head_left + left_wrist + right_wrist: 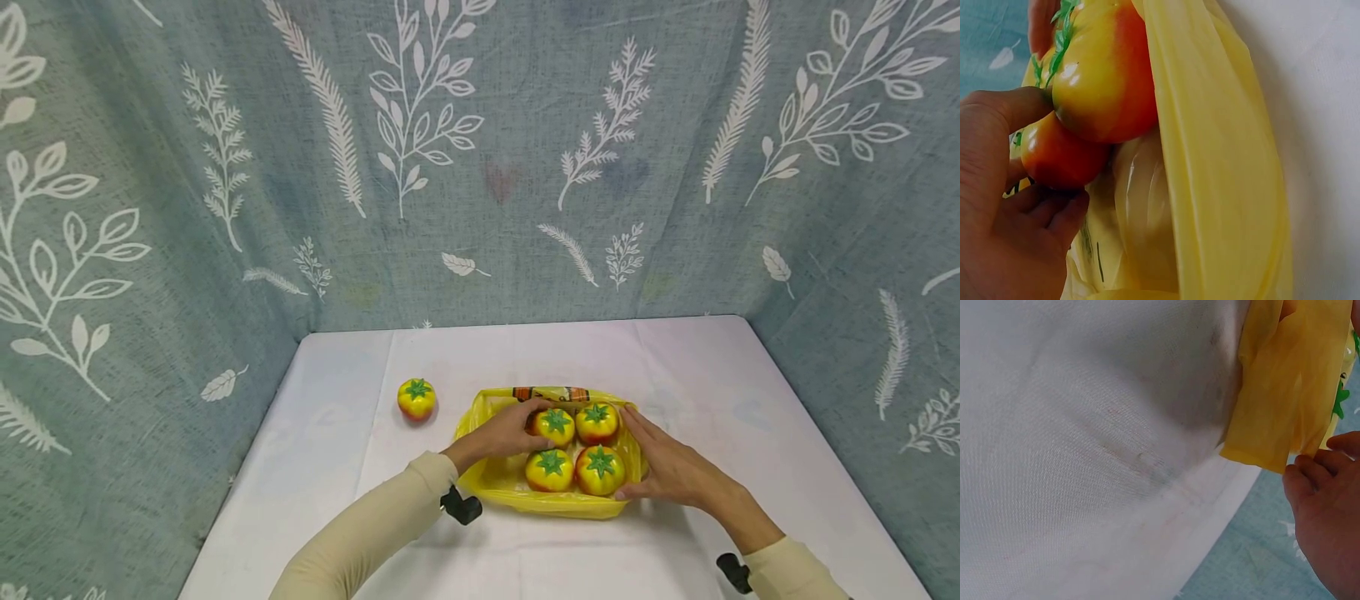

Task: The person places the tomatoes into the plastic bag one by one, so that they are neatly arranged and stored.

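Observation:
A yellow plastic bag [525, 500] lies spread around several yellow-red tomatoes with green leafy tops, including a front-right tomato [600, 471] and a front-left tomato [550, 472]. My left hand [498, 433] reaches over the bag's left side and grips the back-left tomato [555, 423]. In the left wrist view, its fingers [1069, 219] curl beneath a red-sided tomato [1063, 153], with the thumb above. At the bag's right end, my right hand [675, 467] holds the rim between spread fingers and thumb. The right wrist view shows those fingertips [1300, 481] at the bag's edge [1260, 462].
One loose tomato [416, 400] sits on the white-covered table [337, 400], left of the bag and apart from it. A grey-green leaf-patterned cloth [487, 250] rises behind the table and along both sides.

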The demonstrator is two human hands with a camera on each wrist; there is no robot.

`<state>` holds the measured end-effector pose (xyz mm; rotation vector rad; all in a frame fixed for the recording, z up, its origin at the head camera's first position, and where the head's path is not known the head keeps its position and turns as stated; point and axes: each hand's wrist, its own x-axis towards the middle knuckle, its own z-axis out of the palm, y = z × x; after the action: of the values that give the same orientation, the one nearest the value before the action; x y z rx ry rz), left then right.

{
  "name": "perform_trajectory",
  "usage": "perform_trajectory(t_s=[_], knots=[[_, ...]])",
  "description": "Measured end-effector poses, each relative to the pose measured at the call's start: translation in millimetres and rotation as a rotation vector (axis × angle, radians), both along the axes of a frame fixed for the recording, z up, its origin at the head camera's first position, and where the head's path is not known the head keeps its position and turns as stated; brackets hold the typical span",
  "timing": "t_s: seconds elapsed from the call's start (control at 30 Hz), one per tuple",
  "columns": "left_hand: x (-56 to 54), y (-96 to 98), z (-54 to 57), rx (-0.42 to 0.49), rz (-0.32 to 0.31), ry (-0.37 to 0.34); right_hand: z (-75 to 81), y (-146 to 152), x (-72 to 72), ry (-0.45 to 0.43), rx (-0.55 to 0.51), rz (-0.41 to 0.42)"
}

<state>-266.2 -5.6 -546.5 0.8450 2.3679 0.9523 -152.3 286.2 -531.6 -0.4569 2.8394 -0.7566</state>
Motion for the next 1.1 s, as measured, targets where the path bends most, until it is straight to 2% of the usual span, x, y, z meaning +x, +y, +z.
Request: perform_trajectory(t_s=[0.23, 0.53, 0.7, 1.1], knots=[[2.6, 1.3, 4.6, 0.018, -0.003, -0.001, -0.3, 0, -0.3, -0.004, 0.002, 0.002], [2.6, 1.7, 8.4, 0.005, 0.023, 0.037, 0.3, -1, -0.5, -0.015, -0.001, -0.001], [2.9, 0.1, 9.1, 0.006, 0.015, 0.071, 0.7, -1, -0.2, -0.019, 0.001, -0.006], [7.2, -3.3, 19.0, 0.041, -0.013, 0.113, 1.3, -2, 0.3, -0.015, 0.002, -0.002]])
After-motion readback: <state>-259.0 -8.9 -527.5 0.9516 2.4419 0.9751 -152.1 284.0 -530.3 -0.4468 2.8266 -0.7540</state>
